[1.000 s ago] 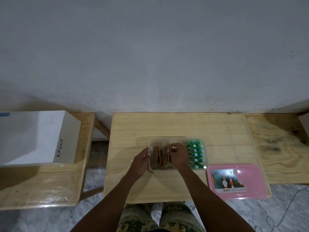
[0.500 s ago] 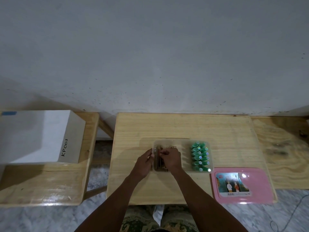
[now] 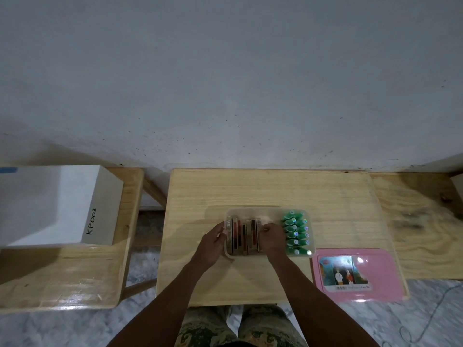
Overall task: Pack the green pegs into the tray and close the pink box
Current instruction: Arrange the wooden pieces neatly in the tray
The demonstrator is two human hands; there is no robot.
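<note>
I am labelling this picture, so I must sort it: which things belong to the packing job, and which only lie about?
Job in hand: green pegs; clear tray; flat brown pieces standing in it; pink lid; left hand; right hand.

Lying about: white box marked KP003; side bench under it; plywood bench on the right.

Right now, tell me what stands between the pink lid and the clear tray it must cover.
Only bare table separates pink lid and clear tray. But the right hand grips wooden blocks inside the tray and the left hand holds its left end.
</note>
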